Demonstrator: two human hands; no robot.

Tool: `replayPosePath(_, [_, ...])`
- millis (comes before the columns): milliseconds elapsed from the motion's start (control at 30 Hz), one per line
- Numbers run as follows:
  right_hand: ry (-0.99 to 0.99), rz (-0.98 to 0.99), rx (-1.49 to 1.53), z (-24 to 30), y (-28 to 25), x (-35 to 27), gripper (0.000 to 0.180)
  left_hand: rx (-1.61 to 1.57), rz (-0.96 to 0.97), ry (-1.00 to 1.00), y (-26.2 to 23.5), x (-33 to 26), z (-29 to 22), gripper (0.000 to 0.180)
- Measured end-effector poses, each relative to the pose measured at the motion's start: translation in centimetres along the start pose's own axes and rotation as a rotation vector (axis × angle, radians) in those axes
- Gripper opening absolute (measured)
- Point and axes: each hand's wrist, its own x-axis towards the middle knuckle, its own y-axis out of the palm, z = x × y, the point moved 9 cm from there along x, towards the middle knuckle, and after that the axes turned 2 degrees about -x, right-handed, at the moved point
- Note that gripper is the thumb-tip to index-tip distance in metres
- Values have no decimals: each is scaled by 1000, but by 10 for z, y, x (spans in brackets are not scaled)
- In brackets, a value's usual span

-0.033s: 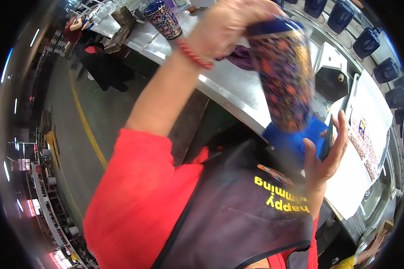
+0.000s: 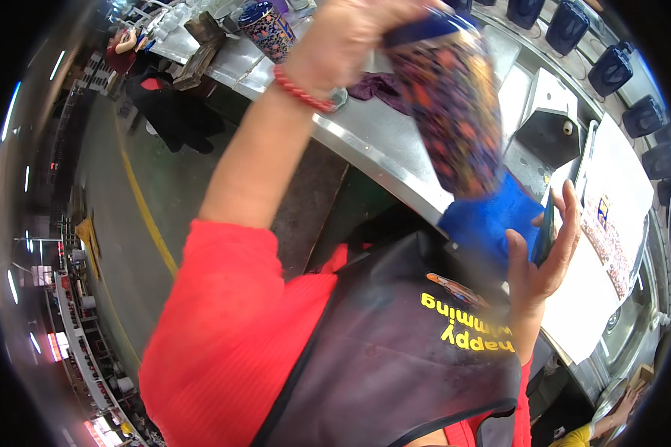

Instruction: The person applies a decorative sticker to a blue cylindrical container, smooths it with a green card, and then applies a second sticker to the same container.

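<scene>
My left hand, with a red bead bracelet at the wrist, grips a tall jar by its dark blue end. The jar is covered in a small multicoloured floral pattern, tilted and blurred by motion. Its lower end hangs in front of a blue cloth at the table's edge. To the right of the cloth, my right hand has its thumb and fingers raised. A dark green flat piece sits between its fingers, and its exact kind cannot be made out. The right hand is apart from the jar.
A similar patterned jar stands on the metal table at far left. A purple cloth lies behind my hand. White printed sheets lie at right, beyond a dark box-shaped holder. Several dark blue pots line the far right.
My left hand has moved left and slightly upward with the jar, showing more of the blue cloth. My right hand has hardly moved.
</scene>
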Motion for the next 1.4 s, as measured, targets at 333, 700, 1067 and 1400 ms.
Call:
replayPosePath(333, [12, -84, -135, -16, -26, 3, 43, 1400, -652, 388, -178, 16, -62, 30])
replayPosePath(700, [102, 141, -340, -94, -80, 123, 27, 1716, -808, 81, -239, 39, -43, 57])
replayPosePath(1067, [-119, 520, -268, -156, 228, 379, 52, 1392, -355, 571, -52, 27, 9, 34])
replayPosePath(1400, [22, 215, -162, -169, 203, 366, 40, 966, -272, 552, -32, 76, 25, 23])
